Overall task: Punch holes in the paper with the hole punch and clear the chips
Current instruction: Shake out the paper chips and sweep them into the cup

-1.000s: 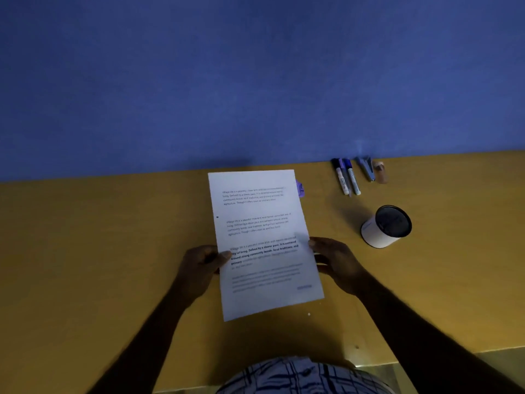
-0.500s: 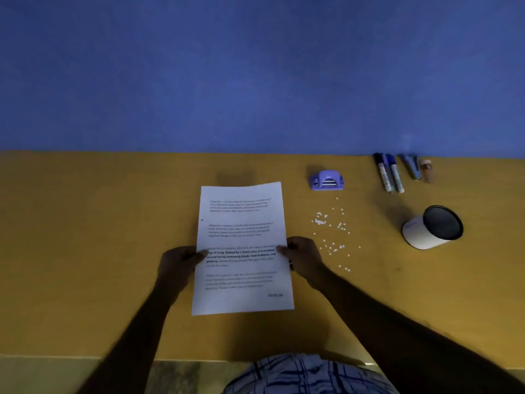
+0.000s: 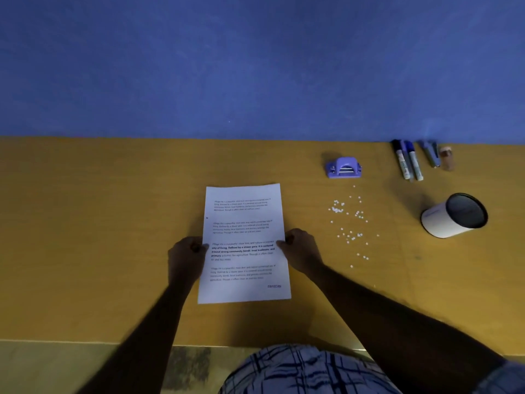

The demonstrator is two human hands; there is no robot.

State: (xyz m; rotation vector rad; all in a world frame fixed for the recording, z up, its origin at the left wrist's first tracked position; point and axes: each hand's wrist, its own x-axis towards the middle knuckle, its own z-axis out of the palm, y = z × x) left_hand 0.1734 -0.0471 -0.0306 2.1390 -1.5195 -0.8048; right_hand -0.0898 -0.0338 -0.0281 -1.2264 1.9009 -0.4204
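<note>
Two hands hold one printed paper (image 3: 244, 243) at the middle of the table (image 3: 85, 237), nearer its front edge. The left hand (image 3: 186, 253) pinches the sheet's left edge and the right hand (image 3: 301, 250) pinches its right edge, thumbs on top and fingers curled. Whether the sheet lies flat or is slightly lifted cannot be told. A small dark hole shows at its left margin.

The purple hole punch (image 3: 343, 167) sits apart from the paper, near the back edge and to the right. White chips (image 3: 348, 223) lie scattered on the table in front of it, right of the right hand. Further right is a white cup (image 3: 451, 216) with a dark mouth. Two markers (image 3: 407, 160) lie by the back edge.
</note>
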